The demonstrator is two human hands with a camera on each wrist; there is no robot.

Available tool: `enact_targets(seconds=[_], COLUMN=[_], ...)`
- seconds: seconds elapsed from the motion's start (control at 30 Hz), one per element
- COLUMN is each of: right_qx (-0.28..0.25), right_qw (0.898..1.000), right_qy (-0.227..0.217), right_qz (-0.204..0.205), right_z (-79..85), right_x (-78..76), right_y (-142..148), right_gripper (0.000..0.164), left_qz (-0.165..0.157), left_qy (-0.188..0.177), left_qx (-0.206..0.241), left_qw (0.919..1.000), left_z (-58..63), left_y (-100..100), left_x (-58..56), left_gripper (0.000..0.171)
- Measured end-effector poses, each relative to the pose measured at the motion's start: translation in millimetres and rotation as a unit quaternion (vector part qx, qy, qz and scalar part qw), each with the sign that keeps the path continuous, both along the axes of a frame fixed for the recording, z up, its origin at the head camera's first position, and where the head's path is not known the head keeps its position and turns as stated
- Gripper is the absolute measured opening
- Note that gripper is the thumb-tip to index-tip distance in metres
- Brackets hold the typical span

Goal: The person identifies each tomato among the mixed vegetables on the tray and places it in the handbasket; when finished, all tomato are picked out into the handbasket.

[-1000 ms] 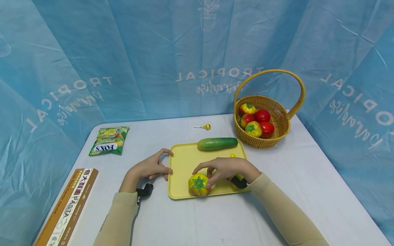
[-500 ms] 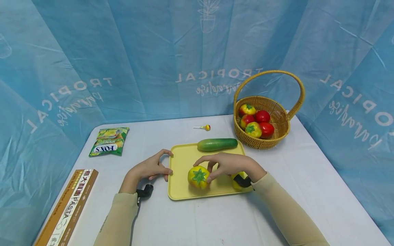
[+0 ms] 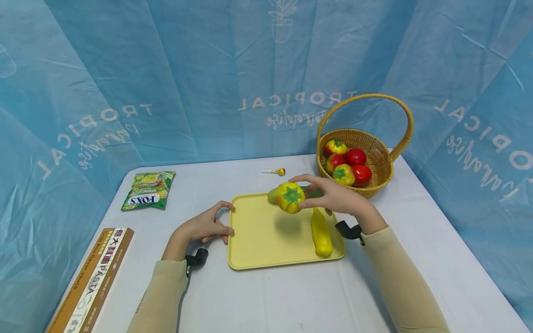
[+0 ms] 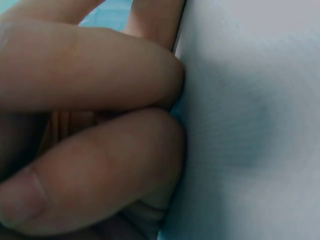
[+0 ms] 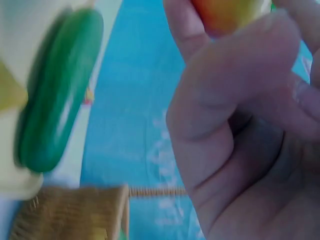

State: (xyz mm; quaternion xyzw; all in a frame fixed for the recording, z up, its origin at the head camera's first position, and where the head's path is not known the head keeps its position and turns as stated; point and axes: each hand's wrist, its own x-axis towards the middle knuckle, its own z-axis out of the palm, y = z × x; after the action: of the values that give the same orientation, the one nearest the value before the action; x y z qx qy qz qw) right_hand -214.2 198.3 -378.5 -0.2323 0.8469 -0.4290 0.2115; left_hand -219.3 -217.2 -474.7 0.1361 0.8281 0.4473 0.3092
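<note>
My right hand [image 3: 333, 196] pinches a yellow-and-red toy tomato [image 3: 290, 197] with a green star-shaped top between thumb and fingers, raised over the back of the yellow tray [image 3: 258, 236]. Its shadow falls on the tray below. Behind it lies a green cucumber [image 5: 65, 90], partly covered by the tomato and hand in the head view. At the tray's right side is a long yellow banana-shaped piece [image 3: 321, 236]. My left hand [image 3: 206, 225] grips the tray's left rim, thumb and index finger on the edge. Its curled fingers [image 4: 100, 70] fill the left wrist view, close to the white cloth.
At the back right stands a wicker basket [image 3: 385, 173] with a tall handle, holding several red and yellow-red toy fruits. A lollipop [image 3: 275, 171] lies behind the tray. To the left are a green FOX'S bag [image 3: 148, 189] and a pasta box [image 3: 91, 280].
My right hand has lifted the tomato from the tray's front and carried it back and to the right, uncovering the yellow piece. The left hand has stayed at the rim.
</note>
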Motion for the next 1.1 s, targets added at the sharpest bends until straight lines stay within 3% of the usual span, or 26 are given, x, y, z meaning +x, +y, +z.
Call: enact_targets(seconds=[0.27,0.47,0.73,0.87,1.1], right_qx=[-0.021,-0.043,-0.077,-0.080,-0.070], right_qw=[0.991,0.976,0.950,0.938,0.930], right_qy=[0.036,0.011,0.020,0.024,0.013], right_qz=[-0.125,-0.213,-0.302,-0.336,-0.362], right_z=[1.8,2.6,-0.4,-4.2,-12.5], right_x=[-15.3,-20.0,-25.4,-28.1,-33.6], right_y=[38.9,61.1,86.0,96.8,111.6], right_gripper=[0.070,0.078,0.083,0.087,0.088], left_qz=[-0.002,0.001,0.002,-0.001,-0.008], left_qy=[0.000,0.000,0.000,0.000,0.002], left_qx=[0.001,-0.003,-0.002,-0.001,0.005], left_qw=[1.0000,1.0000,1.0000,1.0000,1.0000], left_z=[-0.2,0.3,-0.3,-1.4,-0.6], left_y=[-0.4,1.1,0.6,0.1,0.0], left_x=[-0.4,-0.7,-0.4,-0.8,-0.1], left_gripper=[0.072,0.071,0.071,0.071,0.069])
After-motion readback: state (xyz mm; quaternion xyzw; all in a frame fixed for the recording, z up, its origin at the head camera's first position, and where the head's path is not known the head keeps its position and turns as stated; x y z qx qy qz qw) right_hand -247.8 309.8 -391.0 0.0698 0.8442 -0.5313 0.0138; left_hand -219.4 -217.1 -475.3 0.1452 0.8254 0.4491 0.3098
